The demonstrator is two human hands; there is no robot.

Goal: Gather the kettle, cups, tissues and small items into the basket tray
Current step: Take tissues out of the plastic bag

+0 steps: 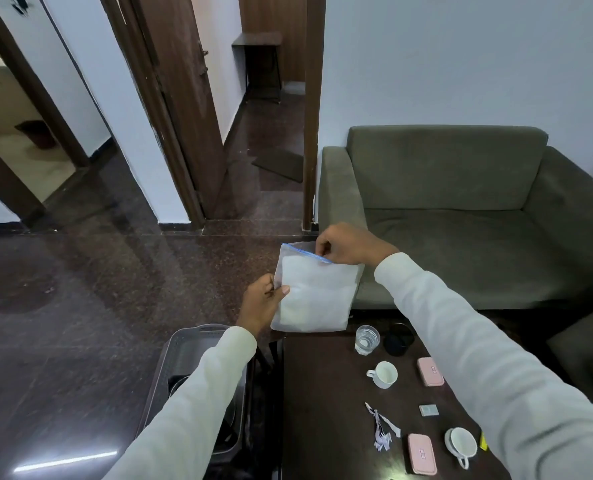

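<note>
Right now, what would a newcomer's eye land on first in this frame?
The zip bag of white tissues, held mid-air at centre by both hands: left hand on its side edge, right hand at the blue zip strip. Below right, white cups and pink cases dot the dark table; the grey basket tray waits left.

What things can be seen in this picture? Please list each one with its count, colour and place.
bag: 1, clear with blue zip, white tissues inside, held above the table's far edge
basket: 1, grey, on the floor left of the table
table: 1, dark brown, lower right
glass: 1, clear, far end of table
black round item: 1, beside the glass
cups: 2, white, one mid-table, one near edge on its side
pink cases: 2, on table
small grey square: 1, mid-table
white strips: 1 bunch, on table
sofa: 1, grey-green, behind table
left hand: holds bag's side
right hand: grips bag's zip
</note>
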